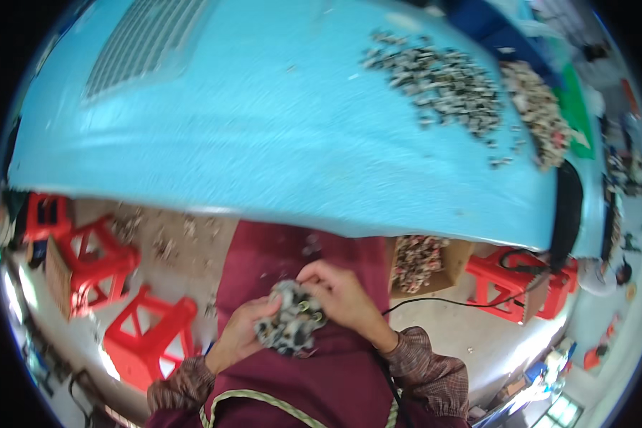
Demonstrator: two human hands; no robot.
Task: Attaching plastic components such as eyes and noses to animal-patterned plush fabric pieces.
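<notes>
A fluffy grey, white and black bundle (289, 332) with several shiny gold-coloured round bits sits over my lap, against a maroon apron (321, 378). I cannot make out its exact kind. My left hand (246, 328) is closed round its left side, with the thumb on top. At its upper right edge, the fingers of my right hand (342, 296) are bent together and touch it. What lies between those fingertips is too small to tell.
On the blue-covered table (264, 143) lie a heap of small grey and black pieces (449, 85), a paler heap (538, 110) and a ridged tray (146, 43). Below stand an open cardboard box (446, 267) of pieces and red stools (146, 339). A black cable (435, 299) runs at right.
</notes>
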